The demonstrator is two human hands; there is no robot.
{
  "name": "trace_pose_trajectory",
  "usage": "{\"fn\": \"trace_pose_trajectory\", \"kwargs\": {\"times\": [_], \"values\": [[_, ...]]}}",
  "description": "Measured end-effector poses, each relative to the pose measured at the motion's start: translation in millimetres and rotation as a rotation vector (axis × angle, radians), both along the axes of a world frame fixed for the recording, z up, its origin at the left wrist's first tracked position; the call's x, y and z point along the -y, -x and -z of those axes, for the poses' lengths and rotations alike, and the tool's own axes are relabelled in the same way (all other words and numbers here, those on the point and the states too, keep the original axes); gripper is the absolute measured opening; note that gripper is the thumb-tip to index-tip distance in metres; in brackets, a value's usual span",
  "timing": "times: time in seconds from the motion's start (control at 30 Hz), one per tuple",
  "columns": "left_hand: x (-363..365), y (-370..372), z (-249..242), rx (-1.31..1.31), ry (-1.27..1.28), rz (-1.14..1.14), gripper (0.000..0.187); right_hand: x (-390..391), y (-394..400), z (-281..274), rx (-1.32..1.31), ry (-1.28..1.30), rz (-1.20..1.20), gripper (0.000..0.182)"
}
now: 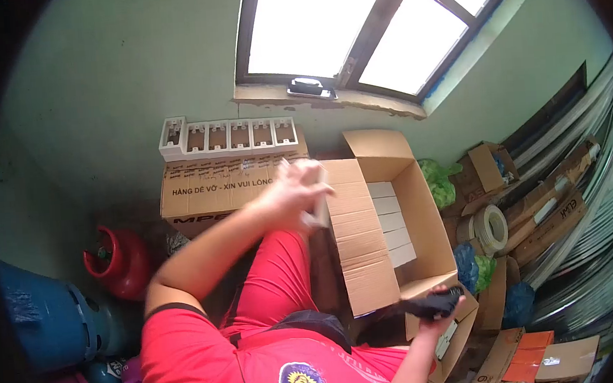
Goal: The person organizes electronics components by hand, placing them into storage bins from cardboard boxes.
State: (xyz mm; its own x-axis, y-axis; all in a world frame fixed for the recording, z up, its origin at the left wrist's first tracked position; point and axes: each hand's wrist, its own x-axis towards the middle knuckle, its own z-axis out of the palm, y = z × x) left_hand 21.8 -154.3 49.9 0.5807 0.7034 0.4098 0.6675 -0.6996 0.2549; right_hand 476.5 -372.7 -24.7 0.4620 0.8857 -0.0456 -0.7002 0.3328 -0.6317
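Note:
My left hand [299, 188], blurred by motion, is closed around a white box [316, 208] beside the open carton's left flap. Low on the right, my right hand [432, 328] holds a black object [433, 304] near the carton's front edge; what it is cannot be made out. The open cardboard carton [424, 219] has white boxes [390, 221] stacked in a row inside. Behind my left arm a closed carton [215, 190] carries a row of white open-fronted boxes [229, 136] along its top.
A red gas cylinder [125, 262] and a blue cylinder [44, 316] stand at the left. Pipe bundles [603, 222], a cable coil [491, 229], plastic bags [438, 183] and flattened cardboard [569, 358] lie at the right. A window sill [378, 106] runs behind.

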Motion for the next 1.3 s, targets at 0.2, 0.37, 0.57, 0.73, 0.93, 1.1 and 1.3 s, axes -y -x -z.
{"fn": "trace_pose_trajectory", "kwargs": {"times": [0.2,0.37,0.57,0.73,0.93,1.1,1.3], "values": [[-74,145,-7,-0.52,0.192,-0.433,0.088,50,-48,25,-0.009,0.077,0.346,0.056],[-106,211,12,-0.515,0.269,-0.474,0.081,53,-54,28,0.034,0.121,0.378,0.053],[-125,253,36,-0.464,0.336,-0.537,0.088,47,-37,25,0.031,0.164,0.372,0.054],[-135,260,34,-0.437,0.365,-0.51,0.095,40,-29,24,0.087,0.178,0.35,0.055],[-142,260,38,-0.428,0.381,-0.469,0.087,36,-23,26,0.118,0.274,0.379,0.053],[-148,264,41,-0.416,0.349,-0.429,0.085,38,-29,34,0.083,0.258,0.351,0.052],[-148,264,42,-0.407,0.348,-0.43,0.083,32,-23,30,0.086,0.295,0.376,0.05]]}}
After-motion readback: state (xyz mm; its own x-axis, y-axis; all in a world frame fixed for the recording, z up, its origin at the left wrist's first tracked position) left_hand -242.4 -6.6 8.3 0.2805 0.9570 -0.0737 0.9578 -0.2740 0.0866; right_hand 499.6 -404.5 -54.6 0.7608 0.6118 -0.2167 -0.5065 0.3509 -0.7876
